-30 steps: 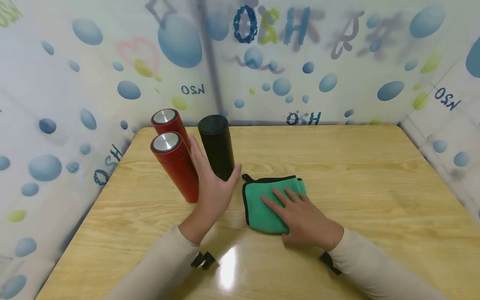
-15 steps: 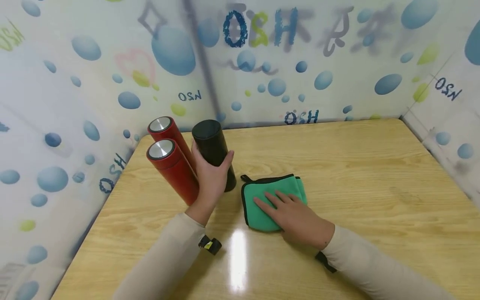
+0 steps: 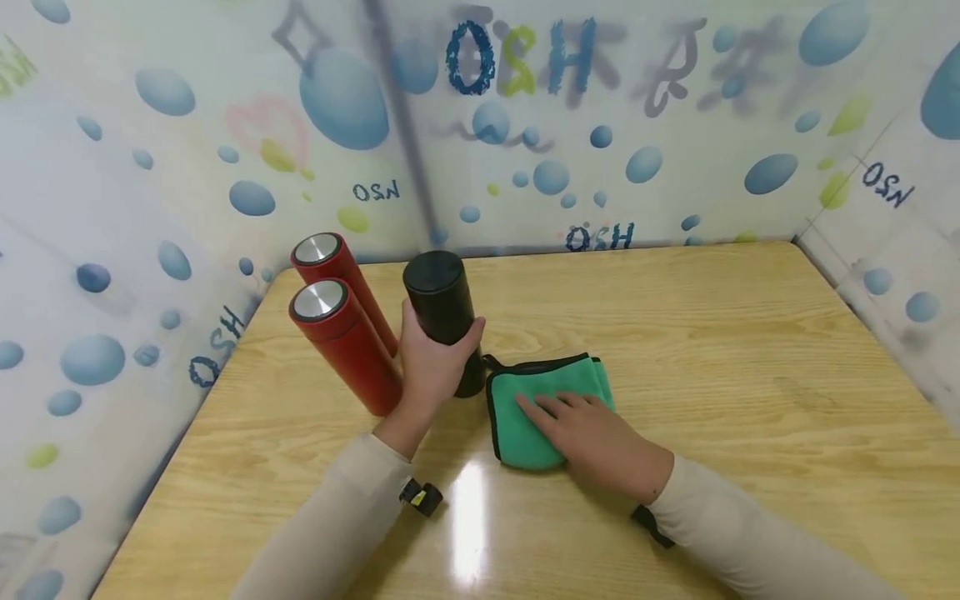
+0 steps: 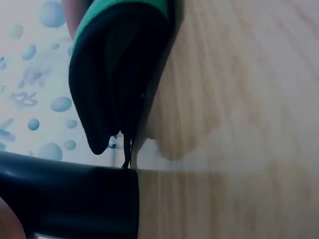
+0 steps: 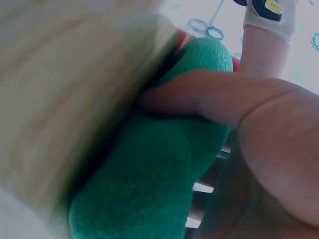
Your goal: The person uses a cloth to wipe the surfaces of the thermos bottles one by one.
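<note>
My left hand [image 3: 433,362] grips a black vacuum flask [image 3: 444,304] round its body, thumb on the right side. The flask stands upright, its base at or just above the table; a thin gap cannot be ruled out. Just right of it lies a folded green cloth [image 3: 525,417] with black edging, its small loop close to the flask's base in the left wrist view. My right hand [image 3: 600,442] lies over the cloth's right part. In the right wrist view the thumb [image 5: 199,94] presses into the cloth's near edge, with the fingers on the far side, pinching it.
Two red vacuum flasks with silver lids stand at the left, the front red flask [image 3: 345,346] close to my left wrist and the rear red flask [image 3: 341,267] behind it. The wooden table [image 3: 712,350] meets a patterned wall [image 3: 660,117] at the back.
My left hand has closed round the black flask and shifted it slightly to the right and nearer, towards the cloth. My right hand's fingers have bent a little on the cloth.
</note>
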`<state>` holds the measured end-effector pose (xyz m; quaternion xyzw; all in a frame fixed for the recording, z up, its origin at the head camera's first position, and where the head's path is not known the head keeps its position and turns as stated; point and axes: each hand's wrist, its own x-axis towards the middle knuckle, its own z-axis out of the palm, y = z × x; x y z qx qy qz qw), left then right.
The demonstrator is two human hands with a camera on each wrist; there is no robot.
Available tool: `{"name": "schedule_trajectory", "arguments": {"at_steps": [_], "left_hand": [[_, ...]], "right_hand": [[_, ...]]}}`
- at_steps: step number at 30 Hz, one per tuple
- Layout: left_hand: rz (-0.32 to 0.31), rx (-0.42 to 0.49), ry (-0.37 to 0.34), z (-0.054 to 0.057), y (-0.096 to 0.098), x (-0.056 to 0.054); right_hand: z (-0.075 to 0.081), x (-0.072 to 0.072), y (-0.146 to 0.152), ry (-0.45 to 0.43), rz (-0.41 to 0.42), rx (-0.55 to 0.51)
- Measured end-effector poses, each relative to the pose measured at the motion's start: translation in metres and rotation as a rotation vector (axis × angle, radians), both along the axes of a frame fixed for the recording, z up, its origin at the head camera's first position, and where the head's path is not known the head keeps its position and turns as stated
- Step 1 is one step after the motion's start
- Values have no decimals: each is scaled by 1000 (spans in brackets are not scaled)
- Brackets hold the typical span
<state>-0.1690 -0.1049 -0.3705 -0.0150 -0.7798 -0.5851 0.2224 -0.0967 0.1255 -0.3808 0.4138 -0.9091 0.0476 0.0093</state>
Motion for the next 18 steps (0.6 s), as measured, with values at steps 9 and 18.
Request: {"name": "schedule_trajectory", "arguments": {"at_steps": [9,18], "left_hand": [[-47,1,24,-2,2,8],[-90,-46,1,-2,3,17]], "right_hand": [[11,-10,-3,-27,-136,-67],[16,-30,5,-300,-361,-370]]}}
